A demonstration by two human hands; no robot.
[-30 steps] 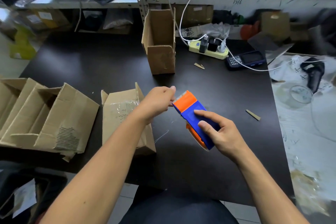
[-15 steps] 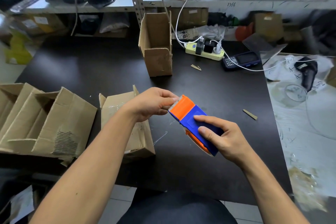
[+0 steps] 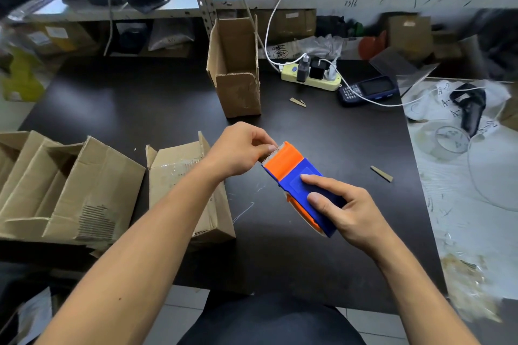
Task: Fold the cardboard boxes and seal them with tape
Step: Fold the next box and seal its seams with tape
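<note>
Tape dispenser (image 3: 297, 176) in right hand (image 3: 350, 213) grip

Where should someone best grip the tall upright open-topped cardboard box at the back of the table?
Probably by the two broad side walls of the tall upright brown cardboard box, coming from above: its top is open and its flaps stand up, leaving the narrow body easy to straddle.

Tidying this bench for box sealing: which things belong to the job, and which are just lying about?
For the job:
tape dispenser, held by right hand
left hand at its toothed end
upright box
taped box
open box

Lying about:
power strip
handheld terminal
cardboard scraps
</note>
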